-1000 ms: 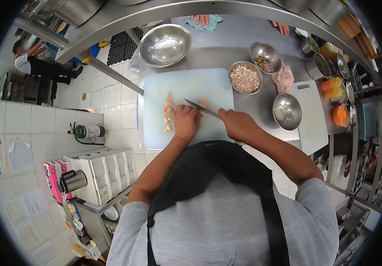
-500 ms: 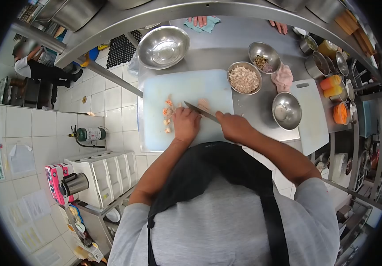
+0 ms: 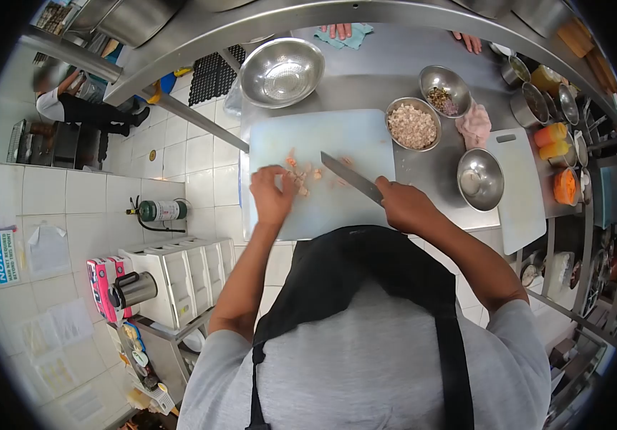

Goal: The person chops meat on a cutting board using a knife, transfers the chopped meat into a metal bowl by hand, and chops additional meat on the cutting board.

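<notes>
My right hand (image 3: 403,205) is wrapped round the handle of a kitchen knife (image 3: 350,176). Its broad blade points up and left over the pale cutting board (image 3: 355,129). My left hand (image 3: 272,195) is curved at the left side of the board, fingers bent and apart from the thumb. Beside its fingertips lies a small heap of chopped pinkish-orange pieces (image 3: 299,180), which look like shrimp or similar flesh. A few more scraps (image 3: 346,161) lie close to the blade, partly hidden by it.
Beyond the board stand a large steel bowl (image 3: 282,73), a bowl of chopped pale pieces (image 3: 413,124) and one of mixed bits (image 3: 445,92). A pink cloth (image 3: 474,127), a small bowl (image 3: 480,180) and a second board (image 3: 516,193) are rightward. Another person's hand rests on a teal cloth (image 3: 351,36).
My left hand has moved left, off the food beside the blade, to the edge of the heap. The knife has come away to the right, and the pieces lie closer together.
</notes>
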The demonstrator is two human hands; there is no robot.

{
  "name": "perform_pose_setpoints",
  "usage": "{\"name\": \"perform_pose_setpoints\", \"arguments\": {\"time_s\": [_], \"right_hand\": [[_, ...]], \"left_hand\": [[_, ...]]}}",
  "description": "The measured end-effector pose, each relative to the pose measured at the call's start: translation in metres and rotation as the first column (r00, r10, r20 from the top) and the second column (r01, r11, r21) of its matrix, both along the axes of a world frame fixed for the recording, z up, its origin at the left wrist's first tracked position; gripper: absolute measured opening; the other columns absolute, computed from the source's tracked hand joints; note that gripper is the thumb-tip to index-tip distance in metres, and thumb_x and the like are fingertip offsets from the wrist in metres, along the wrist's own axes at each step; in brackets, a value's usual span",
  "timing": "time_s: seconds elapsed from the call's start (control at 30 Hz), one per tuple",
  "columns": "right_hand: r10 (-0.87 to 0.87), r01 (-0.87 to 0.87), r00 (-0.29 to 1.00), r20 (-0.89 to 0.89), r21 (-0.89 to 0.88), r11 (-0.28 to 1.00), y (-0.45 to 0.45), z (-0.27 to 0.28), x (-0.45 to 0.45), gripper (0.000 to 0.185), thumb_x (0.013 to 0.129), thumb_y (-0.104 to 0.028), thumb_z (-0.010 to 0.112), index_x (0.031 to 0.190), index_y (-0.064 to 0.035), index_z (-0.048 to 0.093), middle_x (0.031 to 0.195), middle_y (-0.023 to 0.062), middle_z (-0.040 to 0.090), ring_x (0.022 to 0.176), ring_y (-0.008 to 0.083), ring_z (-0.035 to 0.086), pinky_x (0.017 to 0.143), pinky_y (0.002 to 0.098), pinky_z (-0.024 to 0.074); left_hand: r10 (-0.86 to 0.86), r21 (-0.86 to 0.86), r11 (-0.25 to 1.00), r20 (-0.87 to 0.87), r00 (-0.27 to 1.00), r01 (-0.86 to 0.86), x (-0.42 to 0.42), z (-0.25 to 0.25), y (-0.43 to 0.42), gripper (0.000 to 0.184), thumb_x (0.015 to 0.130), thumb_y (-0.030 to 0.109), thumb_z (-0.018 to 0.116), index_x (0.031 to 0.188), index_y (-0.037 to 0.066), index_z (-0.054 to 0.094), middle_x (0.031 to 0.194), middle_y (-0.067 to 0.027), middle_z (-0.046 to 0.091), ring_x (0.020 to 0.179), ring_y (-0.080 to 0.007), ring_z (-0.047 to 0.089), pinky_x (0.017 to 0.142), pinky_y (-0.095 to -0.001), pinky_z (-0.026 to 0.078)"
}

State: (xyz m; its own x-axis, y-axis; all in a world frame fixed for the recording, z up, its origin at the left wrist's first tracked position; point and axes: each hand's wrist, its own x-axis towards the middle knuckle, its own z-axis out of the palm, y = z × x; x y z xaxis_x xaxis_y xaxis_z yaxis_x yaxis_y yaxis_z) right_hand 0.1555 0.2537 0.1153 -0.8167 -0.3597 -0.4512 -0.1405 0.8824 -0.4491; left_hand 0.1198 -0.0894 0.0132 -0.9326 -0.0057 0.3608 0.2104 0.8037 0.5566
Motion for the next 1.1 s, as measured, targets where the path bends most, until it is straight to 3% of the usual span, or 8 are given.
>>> {"name": "perform_pose_setpoints", "arguments": {"time_s": [0.03,0.27,0.37,0.47,0.57,0.67,0.87,1.1], "right_hand": [[-0.002,0.002,0.999,0.039,-0.001,1.0,0.0,0.001,0.002,0.036,0.096,-0.003,0.059,0.131,-0.0014,0.052,0.107,0.0258,0.075,0.101,0.0477,0.074,0.085,0.0591,0.0568],[-0.071,0.071,0.997,0.016,-0.002,0.997,0.019,-0.018,0.015,0.034,0.099,-0.008,0.064,0.131,-0.0009,0.052,0.108,0.0264,0.075,0.102,0.0478,0.073,0.089,0.0588,0.0563],[-0.093,0.093,0.995,0.035,-0.004,0.996,0.025,-0.026,0.015,0.034,0.101,-0.01,0.065,0.131,-0.0003,0.052,0.108,0.0274,0.075,0.103,0.048,0.073,0.09,0.0586,0.056],[-0.106,0.106,0.994,0.035,-0.009,0.994,0.024,-0.024,0.015,0.034,0.101,-0.01,0.065,0.13,-0.0002,0.052,0.109,0.0281,0.075,0.103,0.0484,0.073,0.091,0.0585,0.0557],[-0.12,0.12,0.992,0.041,-0.001,0.993,0.024,-0.027,0.017,0.034,0.101,-0.011,0.065,0.13,0.0,0.052,0.109,0.0282,0.075,0.103,0.0483,0.073,0.091,0.0586,0.0558],[-0.103,0.103,0.995,0.002,-0.024,0.994,0.023,-0.029,0.017,0.035,0.097,-0.007,0.065,0.129,0.0001,0.052,0.107,0.0277,0.075,0.101,0.0486,0.073,0.089,0.0589,0.0563],[-0.067,0.066,0.997,-0.047,-0.022,0.998,0.012,-0.021,0.021,0.038,0.088,-0.001,0.063,0.125,0.0,0.053,0.101,0.0271,0.073,0.096,0.0481,0.073,0.083,0.059,0.0571],[-0.021,0.02,1.0,-0.02,-0.046,0.999,0.004,-0.012,0.022,0.033,0.091,-0.001,0.06,0.123,0.0015,0.053,0.096,0.0268,0.074,0.091,0.0484,0.074,0.081,0.0596,0.0569]], "left_hand": [[0.049,0.012,0.999,0.036,0.998,-0.049,-0.006,0.004,-0.009,0.022,0.085,0.006,0.074,0.107,0.009,0.074,0.107,-0.0112,0.074,0.109,-0.0394,0.064,0.098,-0.0498,0.05],[-0.118,-0.145,0.978,0.202,0.972,0.148,-0.031,0.022,0.016,0.031,0.08,0.0,0.071,0.107,0.011,0.08,0.108,-0.012,0.078,0.108,-0.0399,0.067,0.093,-0.0515,0.056],[-0.185,-0.128,0.967,0.248,0.951,0.221,-0.035,0.021,0.026,0.032,0.08,0.0,0.072,0.108,0.013,0.08,0.107,-0.0098,0.077,0.111,-0.0375,0.067,0.092,-0.0517,0.056],[-0.316,-0.207,0.912,0.192,0.929,0.353,-0.035,0.019,0.033,0.032,0.08,0.0,0.071,0.106,0.015,0.082,0.105,-0.0061,0.076,0.114,-0.0335,0.065,0.093,-0.0529,0.052],[-0.401,-0.126,0.886,0.273,0.874,0.446,-0.039,0.023,0.043,0.025,0.083,0.004,0.075,0.103,0.017,0.082,0.103,-0.0026,0.075,0.115,-0.0304,0.063,0.095,-0.0528,0.048],[-0.54,-0.266,0.779,0.175,0.823,0.568,-0.027,0.02,0.052,0.015,0.084,0.012,0.08,0.098,0.018,0.082,0.103,-0.0011,0.075,0.113,-0.0296,0.063,0.095,-0.0522,0.047],[-0.413,-0.208,0.867,0.209,0.886,0.453,-0.01,0.004,0.065,0.006,0.086,0.018,0.083,0.092,0.017,0.082,0.097,-0.0008,0.072,0.11,-0.0281,0.064,0.095,-0.0522,0.046],[-0.371,-0.253,0.882,0.151,0.916,0.399,0.002,0.007,0.058,0.006,0.087,0.02,0.082,0.09,0.015,0.081,0.098,-0.0018,0.071,0.11,-0.0303,0.063,0.094,-0.052,0.046]]}}
